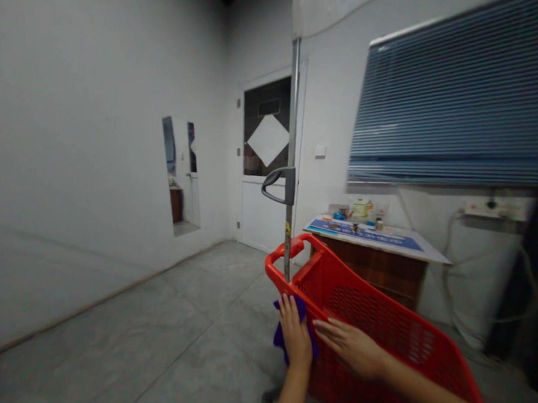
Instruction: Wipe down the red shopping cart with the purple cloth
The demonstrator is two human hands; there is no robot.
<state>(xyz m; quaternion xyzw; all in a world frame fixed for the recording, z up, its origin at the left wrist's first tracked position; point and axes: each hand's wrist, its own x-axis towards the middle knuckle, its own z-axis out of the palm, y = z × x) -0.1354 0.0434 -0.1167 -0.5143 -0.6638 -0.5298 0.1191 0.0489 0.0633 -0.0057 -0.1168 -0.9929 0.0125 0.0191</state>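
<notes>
A red plastic rolling basket [368, 292] with perforated sides and a tall grey pull handle [290, 186] stands in front of me. My left hand [295, 335] holds a purple cloth [279, 339] against the basket's near outer wall, just below the rim. Its fingers lie fairly straight over the cloth, which shows on both sides of the hand. To the right, my right hand [348, 344] is at the same wall, fingers extended and nothing visible in them. Its palm is turned from view. Both forearms cover part of the basket's lower side.
Against the right wall stands a brown desk [371, 262] with a blue-and-white board and small items on top. Blue blinds [444, 102] hang above it. A white door [265, 214] is behind the handle, a mirror [181, 176] on the left wall, grey concrete floor [176, 332] below.
</notes>
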